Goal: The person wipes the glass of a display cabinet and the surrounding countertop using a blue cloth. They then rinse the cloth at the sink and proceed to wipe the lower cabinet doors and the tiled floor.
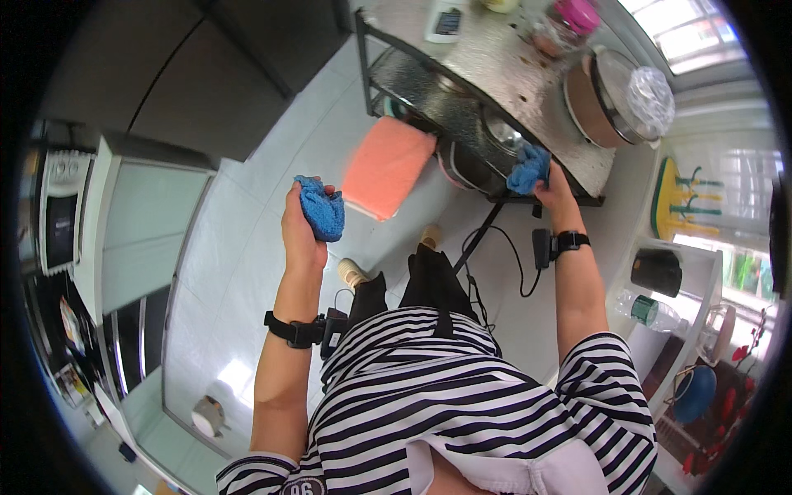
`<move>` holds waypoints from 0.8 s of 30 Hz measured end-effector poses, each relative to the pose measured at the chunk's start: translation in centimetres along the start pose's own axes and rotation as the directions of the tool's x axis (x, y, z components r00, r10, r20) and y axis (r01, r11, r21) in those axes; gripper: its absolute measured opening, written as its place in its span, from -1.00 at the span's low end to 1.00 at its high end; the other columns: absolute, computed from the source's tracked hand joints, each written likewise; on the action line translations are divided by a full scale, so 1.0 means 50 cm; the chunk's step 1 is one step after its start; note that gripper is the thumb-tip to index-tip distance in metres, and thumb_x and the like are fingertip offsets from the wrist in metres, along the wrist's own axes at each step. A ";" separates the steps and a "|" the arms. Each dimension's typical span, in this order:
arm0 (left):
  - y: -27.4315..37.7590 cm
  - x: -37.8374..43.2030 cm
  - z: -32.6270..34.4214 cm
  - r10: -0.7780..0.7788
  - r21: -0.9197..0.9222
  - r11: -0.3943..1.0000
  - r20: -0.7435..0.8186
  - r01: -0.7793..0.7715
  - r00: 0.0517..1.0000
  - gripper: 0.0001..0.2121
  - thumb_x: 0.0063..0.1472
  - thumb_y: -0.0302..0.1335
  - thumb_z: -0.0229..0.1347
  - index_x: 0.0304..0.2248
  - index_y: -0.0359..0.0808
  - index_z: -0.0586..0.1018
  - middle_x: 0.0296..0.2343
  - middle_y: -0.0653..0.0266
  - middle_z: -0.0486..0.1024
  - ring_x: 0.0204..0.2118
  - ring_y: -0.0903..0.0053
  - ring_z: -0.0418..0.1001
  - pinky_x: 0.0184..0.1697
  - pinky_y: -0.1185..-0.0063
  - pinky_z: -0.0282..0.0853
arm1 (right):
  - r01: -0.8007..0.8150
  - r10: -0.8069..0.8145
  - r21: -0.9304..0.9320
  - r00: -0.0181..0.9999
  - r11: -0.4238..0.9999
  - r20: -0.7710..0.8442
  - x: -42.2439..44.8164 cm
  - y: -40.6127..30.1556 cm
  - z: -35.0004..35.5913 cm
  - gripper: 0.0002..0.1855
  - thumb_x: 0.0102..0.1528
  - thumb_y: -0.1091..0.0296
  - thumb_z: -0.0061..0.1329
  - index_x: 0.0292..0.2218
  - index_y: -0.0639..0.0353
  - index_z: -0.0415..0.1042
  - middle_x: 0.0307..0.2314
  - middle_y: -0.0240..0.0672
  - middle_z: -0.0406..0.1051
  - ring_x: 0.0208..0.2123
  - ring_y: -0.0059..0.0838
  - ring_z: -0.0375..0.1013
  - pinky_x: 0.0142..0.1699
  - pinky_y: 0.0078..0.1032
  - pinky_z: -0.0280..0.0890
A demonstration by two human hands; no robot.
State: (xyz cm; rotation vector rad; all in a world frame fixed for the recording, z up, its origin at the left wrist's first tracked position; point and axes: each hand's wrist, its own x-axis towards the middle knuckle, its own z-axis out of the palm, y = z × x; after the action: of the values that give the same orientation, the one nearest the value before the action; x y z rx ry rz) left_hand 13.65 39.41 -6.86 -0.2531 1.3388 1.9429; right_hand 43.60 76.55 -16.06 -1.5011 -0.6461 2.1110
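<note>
My left hand (303, 226) is closed around a bunched blue terry cloth (323, 213), held up over the tiled floor. In my right hand (557, 185) is another crumpled blue cloth (529, 170), at the near edge of a dark metal rack (445, 68). Whether that cloth touches the rack cannot be made out. Below and between my hands, an orange cloth-like piece (390, 167) with a pale edge lies beside the rack's lower shelf, slightly blurred. Both wrists wear black straps with small boxes.
On the rack's top stand a brown pot (594, 99) with a glass lid, a pink-lidded jar (572, 25) and a white bottle (444, 21). Pans (464, 164) sit lower. A black cable (526, 247) hangs by my right arm. At right is a white shelf (705, 309); dark cabinets (204, 74) rise at left.
</note>
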 end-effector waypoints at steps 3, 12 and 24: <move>0.053 -0.022 -0.112 0.045 -0.019 0.999 -0.047 -0.046 0.998 -0.65 0.23 -0.15 -0.16 -0.19 -0.26 0.40 -0.40 0.21 0.46 -0.31 0.41 0.43 -0.30 0.50 0.35 | -0.058 0.063 -0.043 0.990 0.997 0.127 -0.065 0.092 0.081 -0.78 0.18 0.16 -0.25 -0.31 0.02 0.40 -0.51 -0.49 0.36 -0.60 -0.71 0.26 -0.66 -0.83 0.06; 0.133 -0.035 -0.425 0.133 -0.176 0.969 -0.208 -0.171 0.969 -0.63 0.22 -0.11 -0.15 -0.20 -0.24 0.41 -0.40 0.23 0.45 -0.33 0.41 0.43 -0.32 0.48 0.36 | -0.203 0.232 -0.164 0.956 0.965 0.181 -0.128 0.340 0.281 -0.75 0.19 0.18 -0.33 -0.29 0.06 0.36 -0.54 -0.51 0.27 -0.61 -0.71 0.22 -0.67 -0.85 -0.01; 0.151 -0.085 -0.598 0.106 -0.344 0.902 -0.414 -0.263 0.904 -0.72 0.22 -0.14 -0.08 -0.30 -0.19 0.42 -0.46 0.26 0.44 -0.37 0.47 0.44 -0.38 0.52 0.39 | 0.719 0.194 -0.452 0.416 0.528 0.888 -0.198 0.469 0.612 -0.34 -0.13 0.78 -0.33 0.07 0.33 0.12 -0.06 -0.24 0.26 0.01 -0.45 0.24 0.16 -0.47 0.01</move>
State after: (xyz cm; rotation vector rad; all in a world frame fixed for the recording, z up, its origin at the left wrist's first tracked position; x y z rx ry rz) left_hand 4.34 10.18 -12.08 -0.7648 1.2299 2.4143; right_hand 15.02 48.89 -14.38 -0.1963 -2.3895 2.2034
